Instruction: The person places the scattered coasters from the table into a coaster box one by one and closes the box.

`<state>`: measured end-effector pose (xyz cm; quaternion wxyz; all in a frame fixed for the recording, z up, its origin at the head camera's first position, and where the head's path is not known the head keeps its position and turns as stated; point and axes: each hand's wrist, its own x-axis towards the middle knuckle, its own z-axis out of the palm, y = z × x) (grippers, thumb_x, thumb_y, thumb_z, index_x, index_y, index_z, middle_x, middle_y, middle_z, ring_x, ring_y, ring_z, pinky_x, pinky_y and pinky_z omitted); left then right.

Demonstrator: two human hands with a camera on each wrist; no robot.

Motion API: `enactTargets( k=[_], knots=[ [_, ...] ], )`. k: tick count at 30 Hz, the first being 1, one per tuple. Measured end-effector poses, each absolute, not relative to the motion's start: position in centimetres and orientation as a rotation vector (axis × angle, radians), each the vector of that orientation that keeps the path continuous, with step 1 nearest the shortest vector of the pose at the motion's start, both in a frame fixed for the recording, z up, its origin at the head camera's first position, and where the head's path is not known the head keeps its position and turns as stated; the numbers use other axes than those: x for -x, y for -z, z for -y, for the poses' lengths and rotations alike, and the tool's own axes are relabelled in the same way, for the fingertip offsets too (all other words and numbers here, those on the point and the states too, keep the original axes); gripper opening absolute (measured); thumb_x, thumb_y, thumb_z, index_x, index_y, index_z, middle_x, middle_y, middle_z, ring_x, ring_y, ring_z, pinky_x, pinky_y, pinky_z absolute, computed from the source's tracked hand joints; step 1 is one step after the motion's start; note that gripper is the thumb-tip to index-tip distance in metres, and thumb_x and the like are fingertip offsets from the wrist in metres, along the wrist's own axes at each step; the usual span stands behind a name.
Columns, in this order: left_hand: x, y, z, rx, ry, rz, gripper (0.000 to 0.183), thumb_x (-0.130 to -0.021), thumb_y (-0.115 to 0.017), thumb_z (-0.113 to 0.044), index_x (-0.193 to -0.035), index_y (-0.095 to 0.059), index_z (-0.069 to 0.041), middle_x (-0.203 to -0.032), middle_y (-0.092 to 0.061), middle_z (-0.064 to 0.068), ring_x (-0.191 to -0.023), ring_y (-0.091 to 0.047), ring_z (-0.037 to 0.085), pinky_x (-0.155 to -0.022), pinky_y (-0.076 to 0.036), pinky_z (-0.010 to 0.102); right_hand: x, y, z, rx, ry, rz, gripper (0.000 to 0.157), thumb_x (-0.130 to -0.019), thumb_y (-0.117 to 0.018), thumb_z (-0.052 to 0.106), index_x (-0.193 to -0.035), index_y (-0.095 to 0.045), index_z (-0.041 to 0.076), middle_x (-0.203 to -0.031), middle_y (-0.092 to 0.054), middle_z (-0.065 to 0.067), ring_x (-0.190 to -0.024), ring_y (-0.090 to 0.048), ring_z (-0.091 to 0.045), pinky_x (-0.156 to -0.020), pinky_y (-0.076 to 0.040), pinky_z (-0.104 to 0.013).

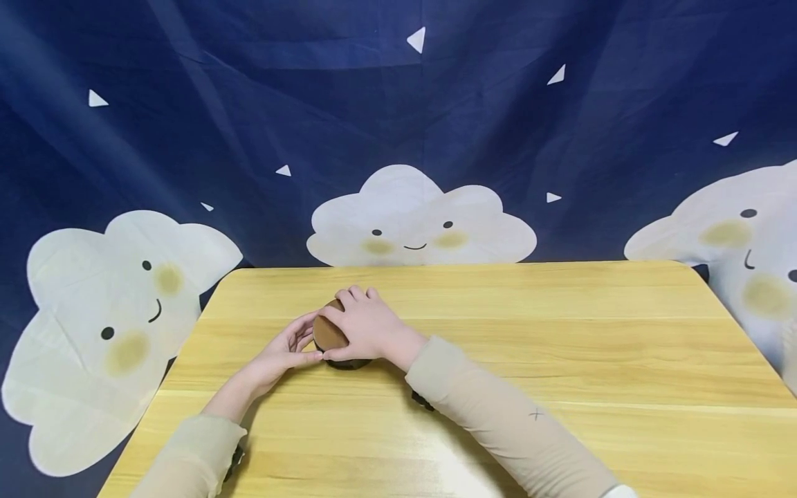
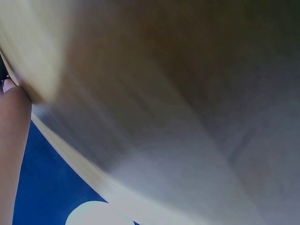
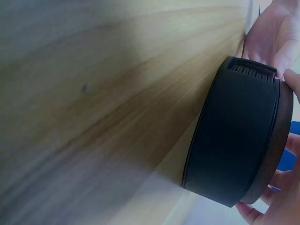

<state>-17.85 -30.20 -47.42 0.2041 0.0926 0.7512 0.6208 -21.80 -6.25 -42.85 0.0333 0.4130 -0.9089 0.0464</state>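
Observation:
A short round black holder (image 3: 232, 126) sits on the wooden table, with a notch in its side that shows stacked thin edges. On its top lies a brown round disc (image 1: 328, 335), like a coaster. My right hand (image 1: 370, 324) reaches over from above and grips the disc's rim, thumb on the near side and fingertips on the far side. The left hand (image 1: 279, 353) curves around the left side of the holder, its thumb beside the notch and near the right thumb. In the left wrist view the holder is mostly out of sight.
The light wooden table (image 1: 560, 332) extends widely to the right of both hands. Behind it hangs a dark blue cloth (image 1: 349, 104) printed with smiling white clouds. Beige sleeves (image 1: 498, 408) cover both forearms.

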Motion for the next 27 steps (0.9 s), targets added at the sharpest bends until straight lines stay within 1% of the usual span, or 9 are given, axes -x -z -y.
enactTargets(
  k=[5, 7, 9, 11, 14, 16, 20, 22, 27],
  knots=[
    [18.1, 47.5, 30.0, -0.275, -1.734, -2.085, 0.085, -0.098, -0.073, -0.005, -0.167, -0.024, -0.003, -0.168, -0.032, 0.021, -0.157, -0.032, 0.034, -0.109, -0.044, 0.009, 21.7, 43.0, 6.0, -1.256, -0.154, 2.801, 0.075, -0.092, -0.063, 0.074, -0.153, -0.052, 0.033, -0.148, -0.054, -0.007, -0.135, -0.049, -0.025, -0.108, -0.046, -0.047],
    [18.2, 47.6, 30.0, -0.286, -1.734, -2.081, 0.085, -0.098, -0.073, -0.005, -0.167, -0.023, -0.003, -0.168, -0.031, 0.022, -0.158, -0.028, 0.039, -0.109, -0.044, 0.009, 21.6, 43.0, 5.9, -1.251, -0.153, 2.798, 0.074, -0.092, -0.063, 0.075, -0.153, -0.052, 0.034, -0.148, -0.054, -0.007, -0.135, -0.049, -0.025, -0.108, -0.046, -0.047],
    [18.2, 47.7, 30.0, -0.276, -1.730, -2.084, 0.085, -0.098, -0.073, -0.005, -0.167, -0.023, -0.004, -0.168, -0.032, 0.020, -0.156, -0.035, 0.029, -0.109, -0.044, 0.009, 21.6, 43.1, 5.9, -1.250, -0.155, 2.797, 0.074, -0.093, -0.061, 0.075, -0.153, -0.051, 0.034, -0.149, -0.054, -0.007, -0.135, -0.049, -0.026, -0.109, -0.046, -0.047],
    [18.3, 47.8, 30.0, -0.272, -1.727, -2.087, 0.085, -0.098, -0.072, -0.004, -0.168, -0.023, -0.004, -0.168, -0.032, 0.019, -0.149, -0.043, 0.012, -0.109, -0.044, 0.009, 21.6, 43.1, 5.9, -1.252, -0.158, 2.796, 0.074, -0.094, -0.059, 0.075, -0.154, -0.050, 0.033, -0.150, -0.053, -0.008, -0.136, -0.049, -0.026, -0.110, -0.046, -0.048],
    [18.3, 47.8, 30.1, -0.272, -1.720, -2.091, 0.086, -0.098, -0.072, -0.004, -0.168, -0.022, -0.004, -0.169, -0.031, 0.020, -0.136, -0.047, -0.007, -0.109, -0.044, 0.008, 21.5, 43.1, 5.9, -1.253, -0.158, 2.799, 0.075, -0.094, -0.058, 0.076, -0.155, -0.049, 0.033, -0.152, -0.051, -0.008, -0.138, -0.048, -0.026, -0.112, -0.046, -0.048],
    [18.3, 47.8, 30.1, -0.298, -1.709, -2.090, 0.087, -0.099, -0.072, -0.004, -0.168, -0.020, -0.003, -0.170, -0.027, 0.024, -0.140, -0.046, -0.003, -0.110, -0.043, 0.008, 21.4, 43.2, 5.8, -1.251, -0.155, 2.797, 0.075, -0.094, -0.057, 0.077, -0.155, -0.049, 0.033, -0.153, -0.050, -0.008, -0.140, -0.047, -0.026, -0.113, -0.046, -0.048],
    [18.2, 47.4, 30.3, -0.313, -1.660, -2.109, 0.088, -0.099, -0.072, -0.007, -0.169, -0.017, -0.002, -0.171, -0.024, 0.028, -0.154, -0.036, 0.026, -0.109, -0.043, 0.007, 21.1, 43.1, 5.8, -1.264, -0.173, 2.788, 0.075, -0.096, -0.056, 0.075, -0.155, -0.049, 0.029, -0.155, -0.049, -0.008, -0.143, -0.045, -0.026, -0.115, -0.045, -0.047],
    [18.2, 47.2, 30.4, -0.321, -1.628, -2.127, 0.089, -0.100, -0.072, -0.008, -0.169, -0.016, -0.001, -0.170, -0.025, 0.030, -0.155, -0.033, 0.035, -0.109, -0.044, 0.007, 21.0, 43.0, 5.7, -1.274, -0.184, 2.782, 0.074, -0.097, -0.056, 0.073, -0.155, -0.048, 0.028, -0.156, -0.048, -0.008, -0.145, -0.044, -0.026, -0.116, -0.045, -0.047],
    [18.1, 46.6, 30.7, -0.360, -1.578, -2.159, 0.087, -0.101, -0.072, -0.010, -0.168, -0.017, 0.000, -0.169, -0.027, 0.032, -0.154, -0.038, 0.035, -0.110, -0.044, 0.008, 20.8, 42.4, 5.2, -1.283, -0.214, 2.774, 0.074, -0.098, -0.057, 0.070, -0.157, -0.046, 0.027, -0.156, -0.048, -0.007, -0.145, -0.044, -0.025, -0.116, -0.044, -0.045]
  ],
)
